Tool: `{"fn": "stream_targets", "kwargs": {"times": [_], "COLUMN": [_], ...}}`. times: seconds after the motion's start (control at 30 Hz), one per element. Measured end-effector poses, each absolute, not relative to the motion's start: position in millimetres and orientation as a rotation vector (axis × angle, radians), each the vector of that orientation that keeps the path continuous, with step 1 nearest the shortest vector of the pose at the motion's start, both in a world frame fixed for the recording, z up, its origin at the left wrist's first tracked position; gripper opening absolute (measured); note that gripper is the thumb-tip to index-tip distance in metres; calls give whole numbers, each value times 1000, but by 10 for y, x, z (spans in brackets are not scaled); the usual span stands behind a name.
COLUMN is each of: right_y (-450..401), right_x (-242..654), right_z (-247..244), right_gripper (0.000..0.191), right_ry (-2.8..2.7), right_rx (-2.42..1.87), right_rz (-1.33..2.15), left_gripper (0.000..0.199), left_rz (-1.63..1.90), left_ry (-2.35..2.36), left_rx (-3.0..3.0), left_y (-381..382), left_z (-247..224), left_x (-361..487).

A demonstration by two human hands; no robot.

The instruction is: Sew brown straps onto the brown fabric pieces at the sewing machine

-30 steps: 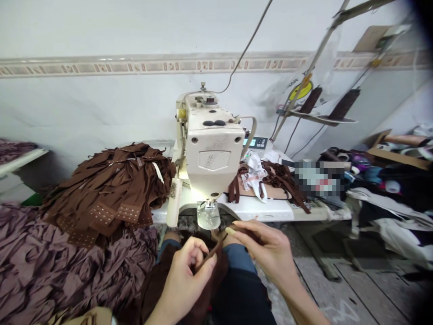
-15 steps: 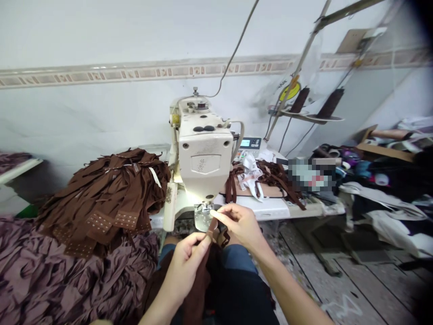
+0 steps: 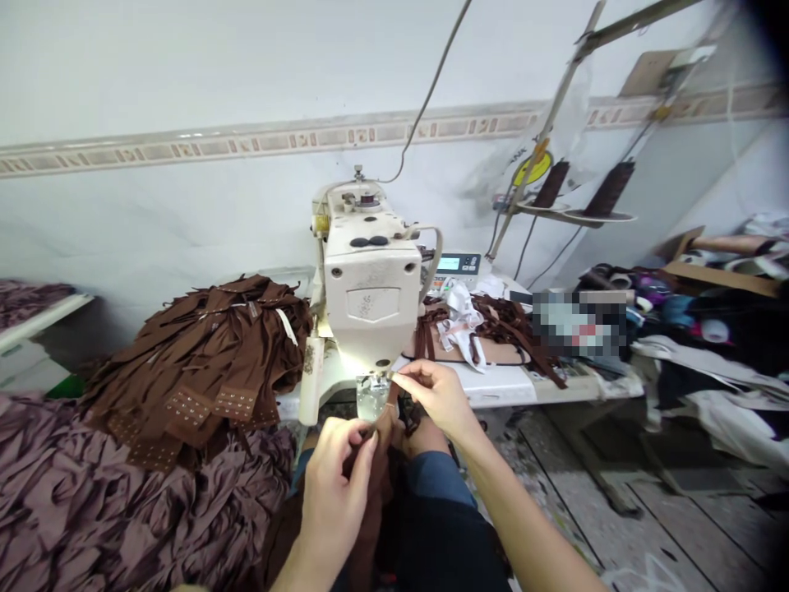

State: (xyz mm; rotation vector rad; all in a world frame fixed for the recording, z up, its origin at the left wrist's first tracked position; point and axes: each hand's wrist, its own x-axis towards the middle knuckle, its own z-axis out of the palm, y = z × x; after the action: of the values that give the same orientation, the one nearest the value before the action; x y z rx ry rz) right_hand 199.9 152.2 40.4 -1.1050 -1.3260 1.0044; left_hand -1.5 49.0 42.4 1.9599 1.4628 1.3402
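Mauve fabric heap point(image 3: 123, 501), patterned wall border point(image 3: 246, 144)

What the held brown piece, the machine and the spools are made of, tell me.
Piece: matte fabric, by its soft folds; the fibre can't be told.
Machine: probably painted metal, cream, slightly glossy; its rigid casing shows smudges and apparent screws.
Spools: dull brown thread, seemingly, by the tapered, wound shape; cores don't show.

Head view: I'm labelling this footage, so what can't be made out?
All in the head view:
Brown fabric, pinched part: hidden by the left grip.
Control panel readout: too small to read.
Mauve cloth pile: cut off by left and bottom edges.
Item at right: masked by pixelation.
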Motion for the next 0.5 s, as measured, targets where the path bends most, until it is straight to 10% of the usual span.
{"fn": "stream_targets", "kwargs": {"times": [0.5], "right_y": [2028], "right_x": [1857], "right_z": [358], "right_gripper": [15], "right_ry": [-1515], "right_rx": [-1175], "right_rz": [794], "left_gripper": [39], "left_rz": [1243], "left_ry": [1601], "left_rx": [2710], "left_y": [571], "left_z": [354], "left_x": [110]}}
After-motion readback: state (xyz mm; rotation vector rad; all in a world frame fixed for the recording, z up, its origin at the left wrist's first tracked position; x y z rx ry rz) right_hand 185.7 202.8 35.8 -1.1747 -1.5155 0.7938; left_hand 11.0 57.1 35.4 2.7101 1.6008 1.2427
